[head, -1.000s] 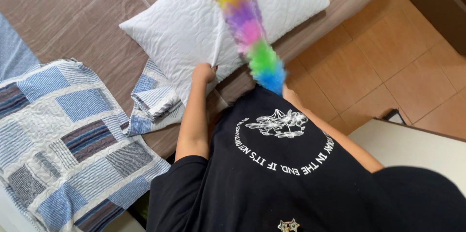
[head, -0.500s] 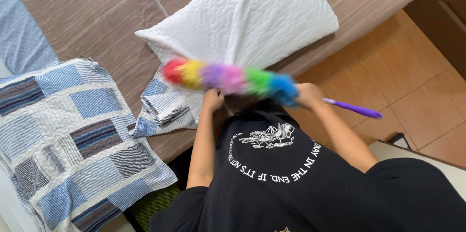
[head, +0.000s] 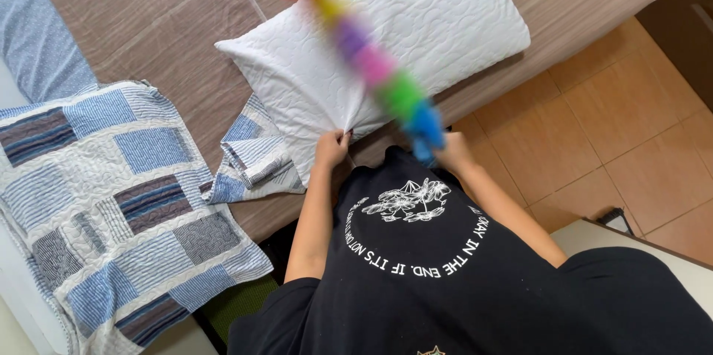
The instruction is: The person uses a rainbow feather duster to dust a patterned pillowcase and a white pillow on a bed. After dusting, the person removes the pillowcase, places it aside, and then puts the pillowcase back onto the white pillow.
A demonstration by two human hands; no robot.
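Observation:
My left hand (head: 332,148) grips the near corner of a white quilted pillow (head: 438,21) that lies on a brown bed cover (head: 156,21). My right hand (head: 453,153) is shut on the handle of a rainbow-coloured feather duster (head: 371,65). The duster is blurred with motion. It slants up and to the left from my right hand, over the pillow. My black printed shirt (head: 431,281) fills the lower middle of the view.
A blue and white patchwork quilt (head: 111,199) lies crumpled on the left, with a folded corner (head: 256,158) next to my left hand. An orange-brown tiled floor (head: 624,147) is on the right. A pale surface (head: 594,240) and a small dark object (head: 615,220) are at the lower right.
The duster swung from upright to lying across the pillow's near edge, and now slants up-left over the pillow. My left hand stays on the pillow's corner.

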